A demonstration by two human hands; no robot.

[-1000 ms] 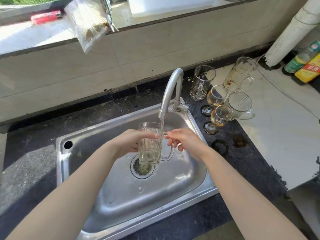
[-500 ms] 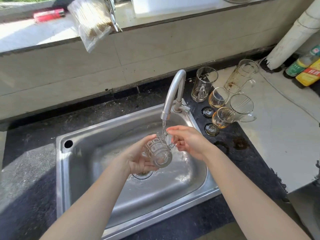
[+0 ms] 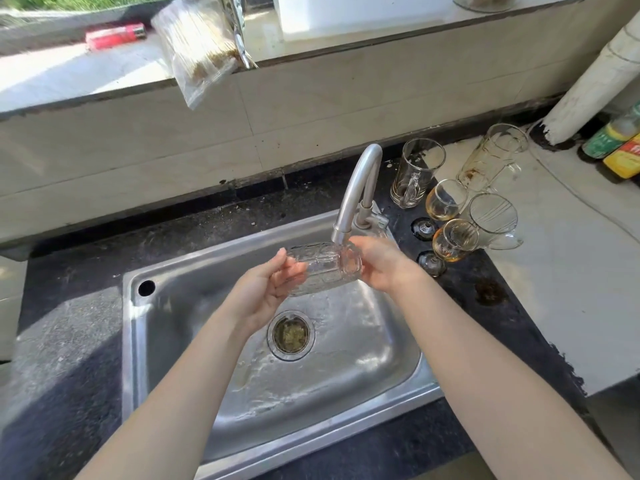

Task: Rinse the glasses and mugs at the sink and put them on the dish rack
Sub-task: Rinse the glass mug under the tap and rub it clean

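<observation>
Left hand (image 3: 265,292) and right hand (image 3: 381,266) grip the clear, patterned mug (image 3: 320,270) sideways under the faucet (image 3: 356,188), seemingly wet.

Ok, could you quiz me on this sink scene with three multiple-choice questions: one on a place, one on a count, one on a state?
1. Where do the dirty glasses stand, relative to the sink? A. to its left B. on the sill C. to its right
2. How many stemmed glasses hold amber liquid? A. two B. four C. none
3. How does the mug lie? A. upright B. on its side C. upside down

1 C: they cluster past its right rim.
2 A: two bowls show amber.
3 B: left hand and right hand hold it sideways under the tap.
</observation>
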